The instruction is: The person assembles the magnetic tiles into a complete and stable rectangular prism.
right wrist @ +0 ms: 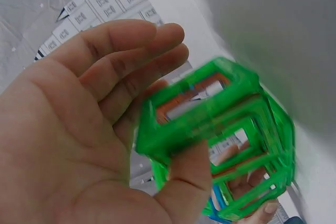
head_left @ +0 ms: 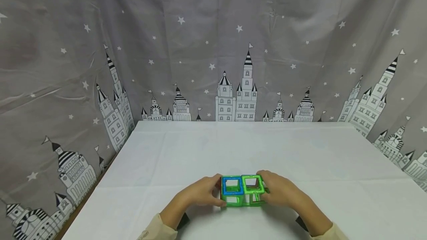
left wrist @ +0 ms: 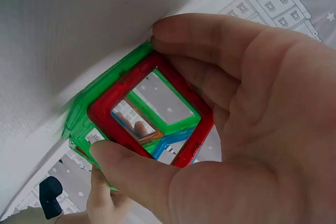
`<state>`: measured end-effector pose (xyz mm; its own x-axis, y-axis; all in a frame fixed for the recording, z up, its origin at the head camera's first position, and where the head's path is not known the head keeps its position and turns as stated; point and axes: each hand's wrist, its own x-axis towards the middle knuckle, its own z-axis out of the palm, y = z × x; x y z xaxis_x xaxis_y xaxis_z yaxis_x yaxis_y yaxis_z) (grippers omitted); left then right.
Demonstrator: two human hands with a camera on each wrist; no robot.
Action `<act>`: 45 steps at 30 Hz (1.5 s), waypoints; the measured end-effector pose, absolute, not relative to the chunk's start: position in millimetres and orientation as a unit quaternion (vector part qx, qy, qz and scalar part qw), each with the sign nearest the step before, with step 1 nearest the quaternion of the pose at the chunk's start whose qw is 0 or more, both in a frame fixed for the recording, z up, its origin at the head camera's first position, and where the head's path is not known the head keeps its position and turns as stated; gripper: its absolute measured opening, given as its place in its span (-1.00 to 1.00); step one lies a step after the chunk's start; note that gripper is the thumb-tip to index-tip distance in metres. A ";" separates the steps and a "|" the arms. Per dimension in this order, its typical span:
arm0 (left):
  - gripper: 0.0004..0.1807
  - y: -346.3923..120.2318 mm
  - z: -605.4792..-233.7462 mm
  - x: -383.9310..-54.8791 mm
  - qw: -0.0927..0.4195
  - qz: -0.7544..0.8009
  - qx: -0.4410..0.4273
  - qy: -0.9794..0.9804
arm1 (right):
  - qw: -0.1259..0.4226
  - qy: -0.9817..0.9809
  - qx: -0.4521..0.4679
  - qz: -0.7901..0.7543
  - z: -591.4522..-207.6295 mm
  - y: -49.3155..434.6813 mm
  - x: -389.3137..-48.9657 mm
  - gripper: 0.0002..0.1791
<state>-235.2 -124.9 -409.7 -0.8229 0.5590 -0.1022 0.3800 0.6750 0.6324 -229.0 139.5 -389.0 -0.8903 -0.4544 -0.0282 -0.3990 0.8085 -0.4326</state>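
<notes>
On the white tabletop stands a block of see-through magnetic tiles, two open-framed cubes side by side. A blue square tile (head_left: 232,178) tops the left cube and a light green square tile (head_left: 254,192) tops the right one. My left hand (head_left: 205,192) grips the left end, thumb and fingers at opposite edges of a red square tile (left wrist: 105,103). At the right end, my right hand (head_left: 280,190) has its thumb and fingers around a green magnetic tile (right wrist: 202,116), blurred and slanted against the cubes in the right wrist view.
The white tabletop (head_left: 267,151) stretches back to a grey curtain (head_left: 200,17) printed with castles and stars. More of that curtain hangs along both sides. A dark wrist-camera piece (head_left: 182,221) sits by the left wrist.
</notes>
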 end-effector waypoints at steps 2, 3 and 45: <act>-0.31 -125.5 -410.2 -236.0 0.147 0.311 0.259 0.903 | 0.070 0.946 -0.229 -0.219 -388.2 142.1 -229.2 -0.39; -0.31 -125.7 -410.4 -236.3 0.147 0.312 0.259 0.903 | 0.074 0.944 -0.233 -0.222 -388.2 143.1 -229.5 -0.39; -0.31 -125.6 -408.6 -235.9 0.146 0.319 0.264 0.898 | 0.082 0.956 -0.162 -0.229 -396.3 121.6 -217.4 -0.12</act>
